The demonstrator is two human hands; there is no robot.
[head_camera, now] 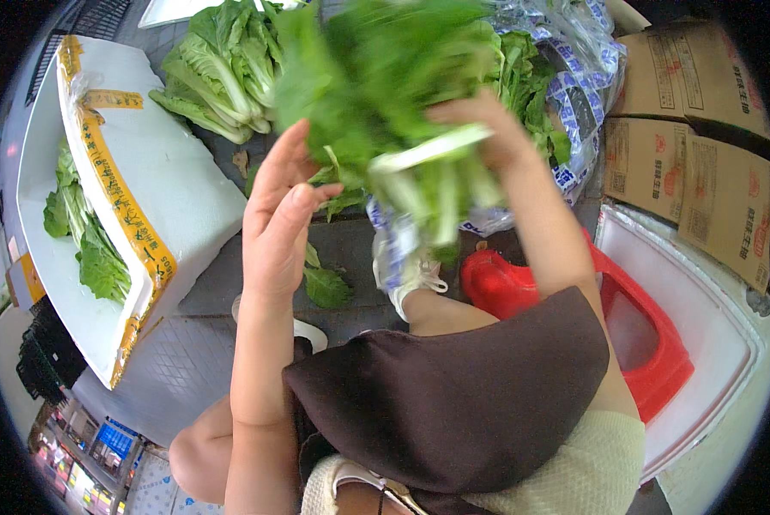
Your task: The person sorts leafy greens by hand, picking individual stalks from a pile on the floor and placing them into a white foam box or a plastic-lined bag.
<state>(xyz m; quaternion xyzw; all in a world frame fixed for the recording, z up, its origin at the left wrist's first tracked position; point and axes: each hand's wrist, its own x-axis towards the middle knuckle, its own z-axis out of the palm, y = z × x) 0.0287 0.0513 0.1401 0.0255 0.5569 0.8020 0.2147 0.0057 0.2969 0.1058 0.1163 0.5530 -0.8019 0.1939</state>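
My right hand (488, 125) grips a bunch of leafy greens (372, 84), blurred by motion, with its pale stalks (446, 187) hanging towards me. Its fingers are partly hidden among the leaves. My left hand (282, 212) is raised at the left edge of the bunch, thumb and fingers apart; whether the fingertips touch the leaves is unclear. Left of the bunch, several heads of leafy lettuce (224, 77) lie in a pile. More greens (526, 96) lie behind my right hand, beside clear plastic wrapping (578, 90) with blue print. A loose leaf (327, 286) is on the dark floor.
A white foam box (159, 141) with yellow tape stands at left, holding some greens (95, 238). At right are stacked cardboard cartons (645, 167) bearing writing, a white foam lid or box (713, 341) and a red plastic stool (655, 322). My white shoe (410, 277) is below the bunch.
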